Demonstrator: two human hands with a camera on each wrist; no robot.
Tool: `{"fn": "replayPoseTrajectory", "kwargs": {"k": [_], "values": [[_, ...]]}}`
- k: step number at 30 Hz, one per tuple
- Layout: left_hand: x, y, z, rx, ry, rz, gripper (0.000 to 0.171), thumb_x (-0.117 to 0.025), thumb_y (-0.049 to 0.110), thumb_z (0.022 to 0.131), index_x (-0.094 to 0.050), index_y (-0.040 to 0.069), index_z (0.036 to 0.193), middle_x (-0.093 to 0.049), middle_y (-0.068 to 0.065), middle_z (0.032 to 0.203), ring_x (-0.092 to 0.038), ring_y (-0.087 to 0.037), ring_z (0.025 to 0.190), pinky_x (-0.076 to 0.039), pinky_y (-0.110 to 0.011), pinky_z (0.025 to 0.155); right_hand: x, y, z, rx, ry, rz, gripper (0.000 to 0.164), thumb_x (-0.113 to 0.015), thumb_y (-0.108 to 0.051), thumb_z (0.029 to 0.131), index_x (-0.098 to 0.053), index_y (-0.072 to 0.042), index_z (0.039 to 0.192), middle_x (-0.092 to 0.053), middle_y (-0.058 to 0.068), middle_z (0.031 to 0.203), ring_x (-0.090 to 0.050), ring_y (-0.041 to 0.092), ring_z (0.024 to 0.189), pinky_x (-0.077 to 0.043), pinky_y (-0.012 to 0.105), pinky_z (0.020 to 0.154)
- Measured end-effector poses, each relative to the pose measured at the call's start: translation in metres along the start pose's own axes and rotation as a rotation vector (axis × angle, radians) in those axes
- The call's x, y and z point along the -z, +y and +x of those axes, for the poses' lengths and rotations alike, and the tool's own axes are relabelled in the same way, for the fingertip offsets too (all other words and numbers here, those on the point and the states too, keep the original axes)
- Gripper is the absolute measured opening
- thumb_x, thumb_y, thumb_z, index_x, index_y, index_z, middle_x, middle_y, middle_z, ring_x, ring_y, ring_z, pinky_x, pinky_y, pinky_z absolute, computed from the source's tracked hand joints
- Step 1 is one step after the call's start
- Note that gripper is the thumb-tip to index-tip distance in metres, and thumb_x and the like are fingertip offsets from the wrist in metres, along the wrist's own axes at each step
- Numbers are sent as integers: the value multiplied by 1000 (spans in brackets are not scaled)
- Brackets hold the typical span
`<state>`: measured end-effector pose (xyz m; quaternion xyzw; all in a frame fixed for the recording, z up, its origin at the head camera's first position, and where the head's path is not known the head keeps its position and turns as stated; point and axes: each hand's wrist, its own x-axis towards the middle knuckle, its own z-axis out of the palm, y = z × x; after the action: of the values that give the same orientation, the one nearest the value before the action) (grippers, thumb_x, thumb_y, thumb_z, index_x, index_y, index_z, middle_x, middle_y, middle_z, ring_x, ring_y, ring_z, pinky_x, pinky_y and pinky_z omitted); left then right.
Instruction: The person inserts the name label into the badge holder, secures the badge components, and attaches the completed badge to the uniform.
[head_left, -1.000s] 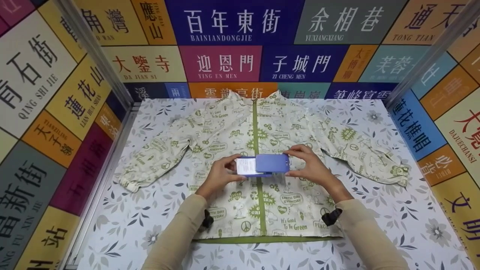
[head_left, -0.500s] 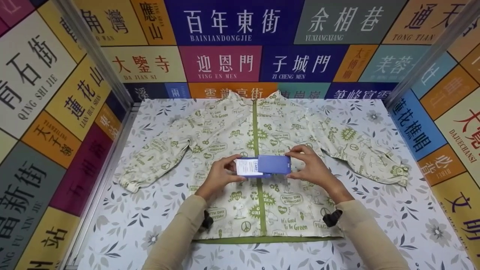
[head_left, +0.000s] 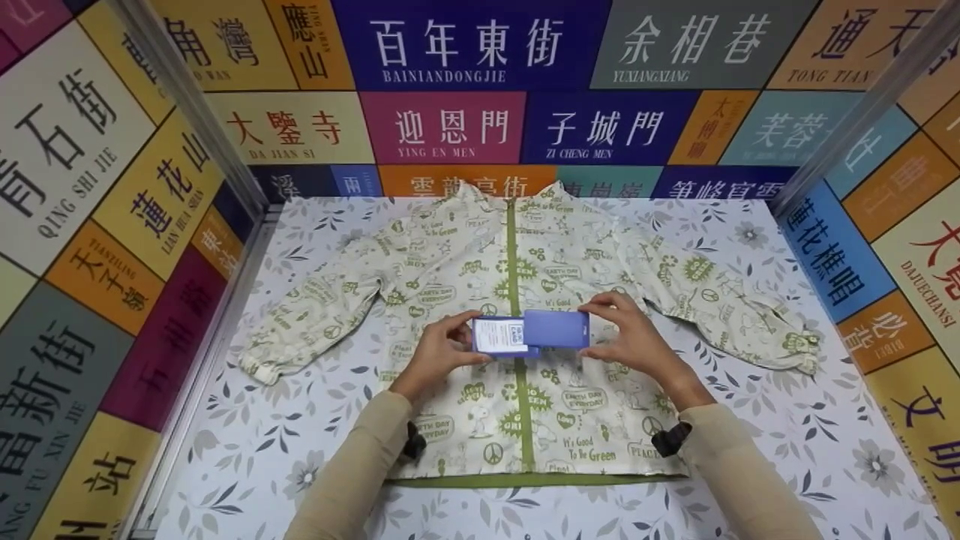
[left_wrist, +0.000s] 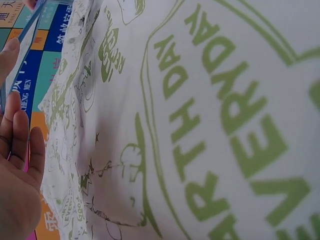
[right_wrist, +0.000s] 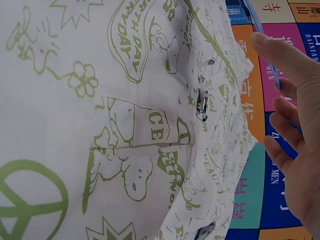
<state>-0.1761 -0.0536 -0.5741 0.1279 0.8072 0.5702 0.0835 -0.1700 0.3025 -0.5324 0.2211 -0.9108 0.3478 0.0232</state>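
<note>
Blue case [head_left: 556, 330] held up in the air over the middle of the jacket, between both hands, across the green front strip [head_left: 512, 255]. Left hand [head_left: 435, 351] pinches its left end, right hand [head_left: 636, 337] pinches the right end of its cover; fingers bent in a narrow grip on each side. Cover sits offset to the right, overlapping a white card [head_left: 499, 335] with small print, mostly too small to read. A blue edge shows below the card.

Jacket [head_left: 442, 266] lies spread flat on the table, sleeves out to both sides, collar at the far edge, white with green print, green hem nearest the person. Table [head_left: 795, 442] has a white leaf-and-flower pattern. Beige sleeves on the person's arms, black band [head_left: 671, 439] at the right wrist, another at the left. Wrist views: case shows only as a thin blue edge; right one also catches a zip pull [right_wrist: 202, 104] on the jacket. Wall [head_left: 442, 127] behind: coloured panels with lettering.
</note>
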Motion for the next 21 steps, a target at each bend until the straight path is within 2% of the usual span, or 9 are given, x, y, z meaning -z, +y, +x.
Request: {"fn": "replayPoseTrajectory", "kwargs": {"k": [8,15,21], "values": [[3,-1,1,6,14,-24,81,-92,18,65,-58,12,138,-62,-5,94,-61,-19,86,-56,-29,79,7,5,-4,-67,-23,92,70,-90,-23,71,-62,-14,134,-49,9,137,-45,31,129,-44,58,104],[3,-1,1,-11,13,-20,81,-92,17,66,-58,11,139,-62,-6,92,-62,-21,85,-56,-30,78,7,12,-8,-85,-67,104,69,-89,-25,73,-61,-16,135,-49,8,137,-46,31,130,-45,59,102],[2,-1,1,-17,18,-25,81,-92,16,65,-58,11,138,-63,-6,92,-61,-23,85,-56,-32,77,3,5,-5,-89,-35,137,69,-88,-26,74,-60,-15,136,-50,5,136,-46,30,131,-43,58,105]]}}
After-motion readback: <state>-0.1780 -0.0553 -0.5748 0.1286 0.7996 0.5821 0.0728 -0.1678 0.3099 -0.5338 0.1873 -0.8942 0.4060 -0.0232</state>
